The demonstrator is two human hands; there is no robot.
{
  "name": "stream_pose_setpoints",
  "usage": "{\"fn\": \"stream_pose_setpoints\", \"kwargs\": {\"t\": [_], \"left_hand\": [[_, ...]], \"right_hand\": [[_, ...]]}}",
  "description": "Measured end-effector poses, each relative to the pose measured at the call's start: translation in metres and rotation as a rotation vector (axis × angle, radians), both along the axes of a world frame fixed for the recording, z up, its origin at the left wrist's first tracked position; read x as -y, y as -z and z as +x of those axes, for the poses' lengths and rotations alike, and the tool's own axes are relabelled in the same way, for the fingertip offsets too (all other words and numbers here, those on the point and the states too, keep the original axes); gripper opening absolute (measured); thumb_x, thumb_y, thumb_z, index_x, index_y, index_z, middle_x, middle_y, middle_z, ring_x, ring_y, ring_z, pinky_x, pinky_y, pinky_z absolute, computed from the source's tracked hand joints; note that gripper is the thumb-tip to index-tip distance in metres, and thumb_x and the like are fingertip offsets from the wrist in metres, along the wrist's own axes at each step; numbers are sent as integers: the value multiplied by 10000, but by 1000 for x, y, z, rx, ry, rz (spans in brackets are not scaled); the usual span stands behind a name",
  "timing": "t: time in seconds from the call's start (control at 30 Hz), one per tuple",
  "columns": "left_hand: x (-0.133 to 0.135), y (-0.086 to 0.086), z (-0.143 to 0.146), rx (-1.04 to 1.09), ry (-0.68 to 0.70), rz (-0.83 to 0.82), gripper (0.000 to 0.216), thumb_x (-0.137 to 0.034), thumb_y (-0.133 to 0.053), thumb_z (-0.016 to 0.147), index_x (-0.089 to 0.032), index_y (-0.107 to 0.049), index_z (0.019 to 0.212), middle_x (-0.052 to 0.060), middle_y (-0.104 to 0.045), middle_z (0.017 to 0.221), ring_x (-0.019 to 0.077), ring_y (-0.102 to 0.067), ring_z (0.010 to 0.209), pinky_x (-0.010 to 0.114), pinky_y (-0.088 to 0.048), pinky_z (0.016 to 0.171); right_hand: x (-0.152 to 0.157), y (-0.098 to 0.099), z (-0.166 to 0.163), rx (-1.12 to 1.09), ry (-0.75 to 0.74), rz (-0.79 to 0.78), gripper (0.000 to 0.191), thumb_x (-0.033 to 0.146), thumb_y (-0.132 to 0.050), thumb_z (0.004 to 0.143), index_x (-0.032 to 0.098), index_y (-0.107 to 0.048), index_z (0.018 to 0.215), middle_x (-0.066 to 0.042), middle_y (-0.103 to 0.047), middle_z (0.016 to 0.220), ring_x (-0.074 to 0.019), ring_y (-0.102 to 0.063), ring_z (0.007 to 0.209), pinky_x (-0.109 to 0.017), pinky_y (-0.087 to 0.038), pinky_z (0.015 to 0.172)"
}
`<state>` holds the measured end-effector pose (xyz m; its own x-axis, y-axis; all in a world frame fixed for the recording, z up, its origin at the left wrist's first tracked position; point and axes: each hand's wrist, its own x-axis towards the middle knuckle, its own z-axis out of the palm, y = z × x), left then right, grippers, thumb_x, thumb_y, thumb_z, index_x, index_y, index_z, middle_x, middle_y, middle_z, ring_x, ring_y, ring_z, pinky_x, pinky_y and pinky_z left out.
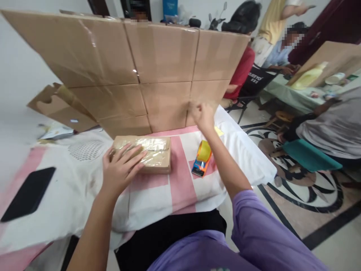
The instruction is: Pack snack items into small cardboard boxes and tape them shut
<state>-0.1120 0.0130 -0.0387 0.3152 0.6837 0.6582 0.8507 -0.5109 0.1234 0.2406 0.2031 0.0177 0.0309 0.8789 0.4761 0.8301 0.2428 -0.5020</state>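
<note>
My left hand point(123, 165) lies with fingers stretched over the top left of a small cardboard box point(156, 158), whose top is covered in shiny clear tape. In front of the upright cardboard panel point(166, 56), my right hand point(202, 114) is raised with its fingers curled together. It is slightly blurred, and I cannot make out anything in it. A tape dispenser point(199, 168), orange and blue with a yellow tape roll point(204, 151), lies on the cloth to the right of the box, beside my right forearm.
A pink and white cloth point(158, 195) covers the table. At the left are a black tablet-like slab point(28, 194), a white perforated piece point(86, 150) and an open cardboard carton point(63, 109). Several people sit or stand beyond, near another table point(282, 90) and a teal stool point(311, 154).
</note>
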Motion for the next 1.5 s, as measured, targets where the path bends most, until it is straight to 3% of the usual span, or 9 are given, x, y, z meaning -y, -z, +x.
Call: {"fn": "stream_pose_setpoints", "kwargs": {"t": [0.17, 0.37, 0.57, 0.7, 0.83, 1.0, 1.3, 1.4, 1.5], "left_hand": [[-4, -4, 2, 2, 21, -24, 398, -328, -587, 988, -418, -659, 1369, -2, -698, 1385, 328, -587, 1354, 577, -208, 1217], [-10, -5, 5, 3, -25, -57, 446, -343, -561, 981, -478, -610, 1403, -57, -699, 1379, 344, -617, 1322, 614, -245, 1181], [-4, -6, 4, 19, -25, -76, 429, -383, -578, 953, -491, -635, 1363, -56, -710, 1361, 339, -658, 1259, 578, -288, 1153], [1, -7, 5, 14, -20, -78, 440, -372, -589, 951, -482, -624, 1376, -48, -705, 1370, 345, -656, 1267, 574, -314, 1129], [4, -8, 6, 25, -26, -94, 401, -366, -593, 965, -442, -648, 1355, -36, -713, 1361, 347, -649, 1278, 571, -304, 1130], [10, -9, 6, -8, -32, -79, 385, -345, -577, 993, -385, -653, 1368, 13, -709, 1367, 324, -634, 1305, 547, -288, 1138], [3, -18, 11, 21, -62, -116, 301, -370, -575, 1001, -355, -724, 1262, -6, -738, 1314, 305, -680, 1236, 505, -382, 1053], [13, -18, 1, 75, -25, -174, 277, -365, -569, 992, -344, -754, 1197, 16, -756, 1279, 310, -683, 1233, 531, -386, 1078], [33, -13, -22, 232, 21, -212, 234, -359, -575, 953, -394, -783, 1056, -36, -788, 1185, 322, -687, 1209, 593, -403, 1109]], "right_hand": [[-26, 42, 136, 39, -60, -315, 246, 104, -610, 820, 103, -767, 1009, -100, -677, 934, -220, -600, 867, -382, -466, 940], [-30, 82, 138, 0, -271, -377, 225, 18, -638, 677, 154, -775, 792, -71, -675, 952, -189, -582, 918, -326, -451, 956], [-6, 57, 139, -204, -280, -310, 86, 188, -610, 802, 166, -692, 818, -31, -685, 769, -159, -579, 715, -307, -462, 757], [82, 39, 85, -860, -251, -224, 265, 390, -716, 807, 196, -687, 986, 40, -627, 620, -111, -480, 490, -260, -384, 540], [167, 46, -17, -1411, -240, -507, 287, 436, -821, 710, 210, -674, 807, 26, -615, 632, -92, -452, 484, -222, -257, 441], [181, 82, -97, -1681, -153, -645, 340, 449, -855, 641, 201, -658, 766, 70, -486, 573, -77, -353, 492, -226, -248, 444], [163, 129, -124, -1278, -59, -538, 553, 613, -713, 800, 213, -554, 1147, -81, -697, 1121, -239, -665, 1069, -379, -553, 911], [171, 118, -117, -955, -293, -341, 911, 725, -627, 847, 173, -364, 1522, -197, -391, 1616, -323, -352, 1525, -494, -330, 1231], [184, 99, -115, -496, -697, -297, 1441, 825, -756, 661, 143, 27, 1661, -235, -20, 1741, -394, -9, 1622, -596, -76, 1296]]}}
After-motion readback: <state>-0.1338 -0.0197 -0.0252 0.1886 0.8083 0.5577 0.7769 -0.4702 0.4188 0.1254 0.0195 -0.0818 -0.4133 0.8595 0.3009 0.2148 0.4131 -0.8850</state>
